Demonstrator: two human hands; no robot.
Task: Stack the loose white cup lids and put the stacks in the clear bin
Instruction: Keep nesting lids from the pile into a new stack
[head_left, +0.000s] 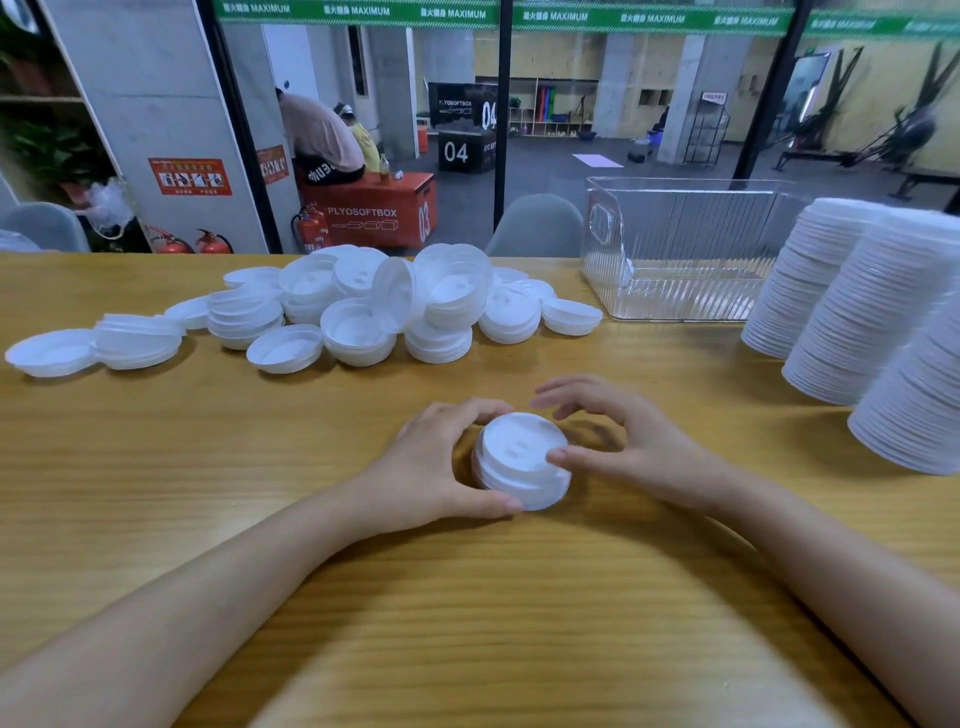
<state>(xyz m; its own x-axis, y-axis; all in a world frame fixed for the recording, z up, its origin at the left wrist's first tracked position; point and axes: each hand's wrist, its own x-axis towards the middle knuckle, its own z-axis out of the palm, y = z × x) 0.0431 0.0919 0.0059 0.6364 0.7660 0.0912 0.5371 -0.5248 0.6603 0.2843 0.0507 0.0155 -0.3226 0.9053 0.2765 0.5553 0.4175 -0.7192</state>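
Note:
A short stack of white cup lids (519, 460) stands on the wooden table (467, 623) in front of me. My left hand (441, 467) curls round its left side, thumb at the front rim and fingers behind. My right hand (618, 441) is at its right side; the thumb tip touches the top lid's edge and the fingers hover spread above, apart from it. A heap of loose white lids (363, 306) lies across the far left and middle of the table. The clear bin (675, 249) stands at the far right, with nothing visible inside.
Three tall leaning stacks of white lids (872, 322) stand on the table's right side, beside the bin. A grey chair back (537, 226) rises behind the table's far edge. Beyond a glass wall is a gym floor with people seated on a red box.

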